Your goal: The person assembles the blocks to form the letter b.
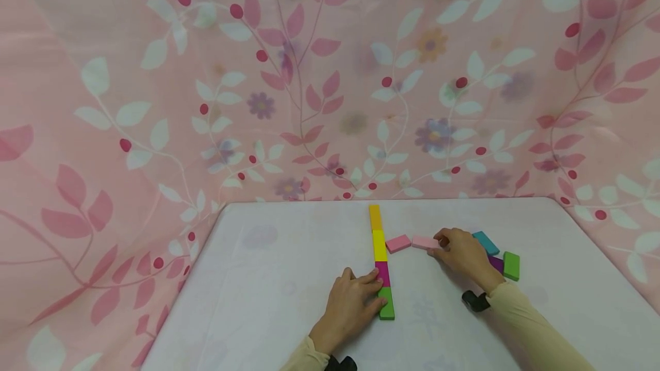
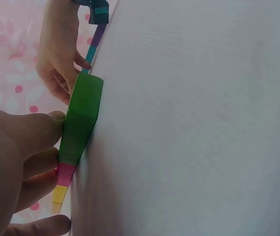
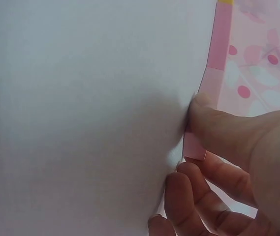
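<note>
A straight column of blocks runs away across the table: a green block [image 1: 387,309] nearest, then a magenta block [image 1: 382,274], a yellow block [image 1: 379,245] and an orange-yellow block [image 1: 375,217]. My left hand [image 1: 350,301] rests against its near end, fingertips on the magenta block and thumb at the green one. From the yellow block's right side, a pink block [image 1: 399,244] slants off. Beyond it lies a light pink block [image 1: 424,243], whose right end my right hand [image 1: 462,255] pinches. In the right wrist view the thumb covers part of this light pink block [image 3: 211,83].
Beside my right hand lie a teal block [image 1: 486,242], a purple block [image 1: 497,264] partly hidden by the hand, and a green block [image 1: 511,266]. A pink floral cloth [image 1: 319,73] hangs behind the white table [image 1: 247,302]. Black cameras sit at both wrists.
</note>
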### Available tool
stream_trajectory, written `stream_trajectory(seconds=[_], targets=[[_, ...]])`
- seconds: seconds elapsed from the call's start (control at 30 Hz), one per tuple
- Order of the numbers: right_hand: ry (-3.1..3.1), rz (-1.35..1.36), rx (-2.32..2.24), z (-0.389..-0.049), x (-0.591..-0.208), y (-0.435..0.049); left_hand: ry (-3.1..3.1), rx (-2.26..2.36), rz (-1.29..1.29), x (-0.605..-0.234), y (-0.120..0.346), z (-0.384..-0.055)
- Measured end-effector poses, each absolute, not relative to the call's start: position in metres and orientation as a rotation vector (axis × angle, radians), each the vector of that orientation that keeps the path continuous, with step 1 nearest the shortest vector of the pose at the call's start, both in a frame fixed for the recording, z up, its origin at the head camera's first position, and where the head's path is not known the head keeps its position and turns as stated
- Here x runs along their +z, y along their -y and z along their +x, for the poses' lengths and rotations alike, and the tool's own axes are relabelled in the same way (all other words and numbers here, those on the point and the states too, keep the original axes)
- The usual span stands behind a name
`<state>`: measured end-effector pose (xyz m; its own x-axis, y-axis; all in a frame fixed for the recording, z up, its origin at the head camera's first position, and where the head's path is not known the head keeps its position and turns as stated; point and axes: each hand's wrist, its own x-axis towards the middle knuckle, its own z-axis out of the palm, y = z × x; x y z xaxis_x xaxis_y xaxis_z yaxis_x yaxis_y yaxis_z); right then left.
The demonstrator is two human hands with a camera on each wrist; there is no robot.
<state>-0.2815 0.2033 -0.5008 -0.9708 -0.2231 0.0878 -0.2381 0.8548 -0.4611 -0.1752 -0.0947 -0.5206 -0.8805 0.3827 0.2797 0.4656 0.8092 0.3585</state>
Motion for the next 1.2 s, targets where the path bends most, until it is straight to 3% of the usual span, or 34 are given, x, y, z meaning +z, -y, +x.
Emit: stream_trajectory(seconds=[1.2], targets=[[2.985, 0.403, 0.765, -0.2807, -0.5034, -0.2033, 2.81, -0.61, -0.657, -0.521, 0.0942, -0.1746]])
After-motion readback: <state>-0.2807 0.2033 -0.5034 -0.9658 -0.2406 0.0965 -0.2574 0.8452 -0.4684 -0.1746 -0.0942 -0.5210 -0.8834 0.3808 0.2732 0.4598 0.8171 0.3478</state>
